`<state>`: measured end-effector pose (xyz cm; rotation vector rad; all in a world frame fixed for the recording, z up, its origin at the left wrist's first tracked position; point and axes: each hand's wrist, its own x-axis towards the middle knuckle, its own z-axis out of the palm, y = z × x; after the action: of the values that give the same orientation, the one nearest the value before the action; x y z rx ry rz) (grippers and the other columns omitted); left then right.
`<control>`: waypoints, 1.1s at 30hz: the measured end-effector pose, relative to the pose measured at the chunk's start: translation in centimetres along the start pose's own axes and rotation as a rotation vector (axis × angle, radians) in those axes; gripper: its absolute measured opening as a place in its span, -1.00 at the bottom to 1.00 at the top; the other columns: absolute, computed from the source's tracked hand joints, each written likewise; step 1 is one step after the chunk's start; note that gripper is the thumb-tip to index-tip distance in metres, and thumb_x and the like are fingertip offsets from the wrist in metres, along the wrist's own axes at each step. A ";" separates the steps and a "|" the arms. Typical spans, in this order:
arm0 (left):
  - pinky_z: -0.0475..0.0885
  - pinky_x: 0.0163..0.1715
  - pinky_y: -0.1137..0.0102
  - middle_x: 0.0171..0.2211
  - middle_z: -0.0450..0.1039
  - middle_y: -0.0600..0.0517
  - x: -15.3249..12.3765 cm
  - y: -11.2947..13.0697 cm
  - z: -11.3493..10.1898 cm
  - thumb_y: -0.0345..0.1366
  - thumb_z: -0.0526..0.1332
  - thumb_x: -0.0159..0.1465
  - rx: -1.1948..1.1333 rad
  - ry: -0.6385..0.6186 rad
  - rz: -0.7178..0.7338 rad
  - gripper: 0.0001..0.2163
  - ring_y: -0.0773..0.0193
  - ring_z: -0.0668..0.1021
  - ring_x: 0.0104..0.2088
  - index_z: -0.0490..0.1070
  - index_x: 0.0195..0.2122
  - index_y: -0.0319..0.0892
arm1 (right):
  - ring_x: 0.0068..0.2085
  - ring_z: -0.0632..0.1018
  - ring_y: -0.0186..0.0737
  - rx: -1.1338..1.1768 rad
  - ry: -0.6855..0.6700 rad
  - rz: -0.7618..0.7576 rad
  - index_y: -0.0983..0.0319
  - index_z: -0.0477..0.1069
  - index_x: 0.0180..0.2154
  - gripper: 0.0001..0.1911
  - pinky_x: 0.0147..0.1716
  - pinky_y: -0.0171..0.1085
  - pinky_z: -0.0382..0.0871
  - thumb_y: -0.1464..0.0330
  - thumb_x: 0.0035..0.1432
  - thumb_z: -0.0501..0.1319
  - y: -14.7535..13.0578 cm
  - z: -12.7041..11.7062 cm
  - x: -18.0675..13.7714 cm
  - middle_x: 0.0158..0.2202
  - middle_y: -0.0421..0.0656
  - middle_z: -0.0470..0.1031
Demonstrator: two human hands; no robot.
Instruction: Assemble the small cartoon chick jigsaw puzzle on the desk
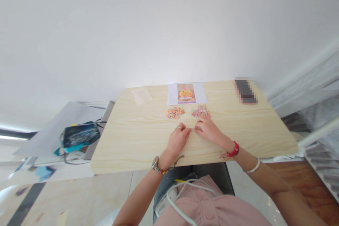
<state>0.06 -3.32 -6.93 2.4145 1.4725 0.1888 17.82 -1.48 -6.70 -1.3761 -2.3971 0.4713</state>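
**Two hands meet at mid-frame, puzzle clusters just above them**

At the left of the frame, off the desk (132,148), a blue bag (79,136) lies on a grey sheet. On the desk's upper edge, left of centre, sits a small translucent slip (142,95).

Nearer the middle, the orange puzzle cluster (175,113) lies just above the left hand (177,142), whose fingers (185,133) are curled and pinched toward the centre; whether they grip a small piece is too small to tell. Above that cluster rests the reference picture (186,93) (a yellow figure on pink).

The right hand (210,131) sits just right of centre, its fingers (199,128) bent and meeting those of the left hand; what they hold, if anything, cannot be made out. The pink puzzle cluster (201,112) lies directly above this hand, nearly touching its knuckles, so the right hand is the nearer one to it.

At the upper right of the desk lies a blurred dark phone (245,91), well apart from both hands.
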 end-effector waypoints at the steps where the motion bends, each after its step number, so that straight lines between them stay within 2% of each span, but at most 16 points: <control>1: 0.31 -0.35 0.46 -0.25 0.24 0.00 -0.1 0.1 0.0 -0.28 -0.07 0.28 0.030 -0.006 0.009 -0.78 0.31 0.37 -0.30 0.34 -0.19 -0.09 | -0.29 0.39 -0.24 0.010 -0.002 0.012 0.27 0.43 -0.47 -0.97 -0.24 -0.24 0.24 0.46 -0.02 0.21 -0.1 0.1 0.0 -0.37 -0.13 0.35; 7: 0.34 -0.36 0.41 -0.25 0.25 -0.06 -0.3 1.1 -0.5 -0.41 -0.05 0.25 0.184 -0.074 0.059 -0.81 0.22 0.36 -0.22 0.29 -0.18 -0.15 | -0.31 0.41 -0.25 0.034 0.034 0.028 0.26 0.45 -0.42 -0.92 -0.26 -0.25 0.27 0.42 0.04 0.17 0.1 0.0 -0.5 -0.36 -0.13 0.38; 9: 0.34 -0.37 0.41 -0.25 0.25 -0.06 -0.1 1.2 -0.7 -0.41 -0.05 0.25 0.172 -0.096 0.037 -0.82 0.22 0.37 -0.23 0.29 -0.22 -0.15 | -0.28 0.40 -0.24 0.035 0.109 0.030 0.24 0.45 -0.35 -0.86 -0.24 -0.25 0.27 0.42 0.10 0.11 0.8 -0.6 -0.5 -0.34 -0.13 0.37; 12: 0.34 -0.38 0.43 -0.25 0.24 -0.03 0.4 1.2 -0.9 -0.37 -0.07 0.27 0.138 -0.109 0.004 -0.82 0.26 0.38 -0.27 0.30 -0.27 -0.15 | -0.27 0.39 -0.22 -0.056 0.237 0.144 0.22 0.41 -0.19 -0.77 -0.26 -0.25 0.27 0.39 0.15 0.04 2.4 -2.1 0.0 -0.31 -0.09 0.33; 14: 0.34 -0.37 0.43 -0.24 0.24 -0.03 0.9 1.2 -1.1 -0.34 -0.08 0.28 0.125 -0.090 -0.007 -0.81 0.27 0.38 -0.27 0.30 -0.28 -0.15 | -0.30 0.37 -0.21 -0.155 0.227 0.199 0.21 0.39 -0.14 -0.74 -0.29 -0.24 0.26 0.36 0.15 0.04 3.3 -2.9 0.4 -0.34 -0.09 0.31; 19: 0.34 -0.37 0.45 -0.19 0.24 -0.04 2.0 1.7 -2.1 -0.32 -0.08 0.28 0.081 -0.028 -0.038 -0.81 0.27 0.40 -0.25 0.27 -0.17 -0.15 | -0.29 0.36 -0.17 -0.295 0.140 0.162 0.22 0.39 -0.15 -0.74 -0.30 -0.22 0.22 0.33 0.16 0.03 3.4 -2.5 0.7 -0.30 -0.05 0.31; 24: 0.35 -0.39 0.44 -0.19 0.24 -0.05 2.8 1.8 -2.4 -0.32 -0.05 0.27 0.087 -0.012 -0.035 -0.78 0.26 0.40 -0.25 0.25 -0.10 -0.15 | -0.24 0.36 -0.17 -0.281 0.151 0.066 0.20 0.39 -0.17 -0.75 -0.24 -0.21 0.22 0.38 0.18 0.00 2.4 -1.3 0.2 -0.29 -0.06 0.33; 27: 0.35 -0.40 0.43 -0.20 0.22 -0.05 3.8 1.6 -1.8 -0.35 -0.05 0.26 0.104 0.011 -0.018 -0.68 0.25 0.40 -0.26 0.11 0.06 -0.08 | -0.17 0.36 -0.15 -0.234 0.150 0.001 0.19 0.38 -0.15 -0.75 -0.21 -0.20 0.22 0.37 0.19 0.01 2.2 -1.3 -0.1 -0.23 -0.05 0.33; 30: 0.35 -0.38 0.43 -0.20 0.20 -0.06 4.9 1.5 -1.2 -0.45 -0.06 0.24 0.140 0.037 0.034 -0.57 0.24 0.39 -0.23 -0.01 0.12 -0.01 | -0.18 0.36 -0.12 -0.234 0.183 0.083 0.22 0.34 -0.09 -0.72 -0.22 -0.18 0.23 0.33 0.19 0.01 2.3 -1.6 -0.5 -0.23 -0.02 0.34; 33: 0.35 -0.32 0.40 -0.17 0.18 -0.07 5.4 1.5 -1.0 -0.49 0.02 0.18 0.144 0.017 0.081 -0.53 0.21 0.37 -0.18 0.03 0.10 -0.01 | -0.19 0.36 -0.11 -0.266 0.184 0.138 0.23 0.33 -0.08 -0.71 -0.22 -0.16 0.24 0.32 0.18 0.01 2.5 -1.7 -0.9 -0.24 -0.01 0.34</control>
<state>3.58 0.97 -5.73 2.5945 1.4425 0.1256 20.87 -0.85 -6.43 -1.6263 -2.2852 0.0543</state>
